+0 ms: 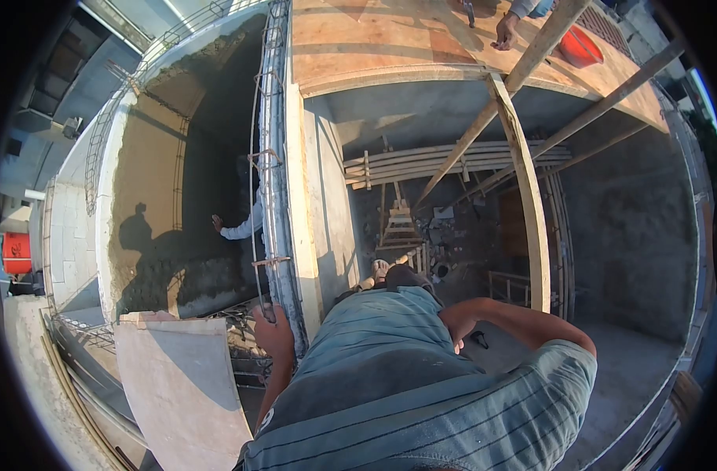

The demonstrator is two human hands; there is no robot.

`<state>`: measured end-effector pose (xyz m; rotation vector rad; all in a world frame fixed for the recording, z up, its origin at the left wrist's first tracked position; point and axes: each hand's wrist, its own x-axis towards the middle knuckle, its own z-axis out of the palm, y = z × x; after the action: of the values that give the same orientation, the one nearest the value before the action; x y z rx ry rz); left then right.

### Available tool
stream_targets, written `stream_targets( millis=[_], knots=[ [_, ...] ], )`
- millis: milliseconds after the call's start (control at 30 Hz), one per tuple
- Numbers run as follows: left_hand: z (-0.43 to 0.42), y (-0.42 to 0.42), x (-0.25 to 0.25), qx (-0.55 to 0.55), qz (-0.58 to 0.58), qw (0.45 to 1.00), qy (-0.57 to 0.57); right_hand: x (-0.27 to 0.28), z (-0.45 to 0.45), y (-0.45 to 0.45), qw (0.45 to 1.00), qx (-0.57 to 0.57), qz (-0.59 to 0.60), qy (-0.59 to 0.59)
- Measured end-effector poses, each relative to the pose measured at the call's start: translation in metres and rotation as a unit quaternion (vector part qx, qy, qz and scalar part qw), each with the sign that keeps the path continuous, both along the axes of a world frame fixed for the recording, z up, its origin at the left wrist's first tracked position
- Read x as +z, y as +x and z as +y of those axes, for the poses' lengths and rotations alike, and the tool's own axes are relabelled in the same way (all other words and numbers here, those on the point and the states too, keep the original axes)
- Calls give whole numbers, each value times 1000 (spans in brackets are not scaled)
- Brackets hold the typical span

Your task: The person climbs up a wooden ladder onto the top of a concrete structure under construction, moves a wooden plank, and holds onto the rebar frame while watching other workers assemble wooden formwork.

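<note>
My left hand (273, 330) is closed around a steel reinforcing bar (255, 228) at the near end of a rebar cage (272, 149). The cage runs along the top of the wall, away from me. My right hand (456, 320) rests against my waist with the elbow bent out. Most of its fingers are hidden by my shirt and the angle, so its grip does not show. Beside my left arm leans a pale, slightly curved board (178, 369).
A plywood deck (374, 39) lies ahead, with a co-worker's hand (506, 33) and a red basin (580, 47). Wooden poles (523, 188) cross the deep opening, and a wooden ladder (401, 228) stands below. Another person's sleeved arm (240, 229) reaches out left of the cage.
</note>
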<state>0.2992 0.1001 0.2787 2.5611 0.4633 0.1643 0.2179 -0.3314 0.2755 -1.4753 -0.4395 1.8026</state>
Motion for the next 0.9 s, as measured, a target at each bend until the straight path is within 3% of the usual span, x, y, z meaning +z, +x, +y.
stream_targets(
  millis=[367,433,667,900],
  knots=[
    [-1,1,2,-7,19,1000,-9,2,0,2,1000,8,-14,-5],
    [1,1,-2,-8,14,999,41,3,0,3,1000,6,-8,0],
    [-1,0,-3,8,19,1000,-10,2,-1,2,1000,-7,-4,-13],
    [-7,1,4,12,8,999,33,0,-1,2,1000,9,-11,-9]
  ],
)
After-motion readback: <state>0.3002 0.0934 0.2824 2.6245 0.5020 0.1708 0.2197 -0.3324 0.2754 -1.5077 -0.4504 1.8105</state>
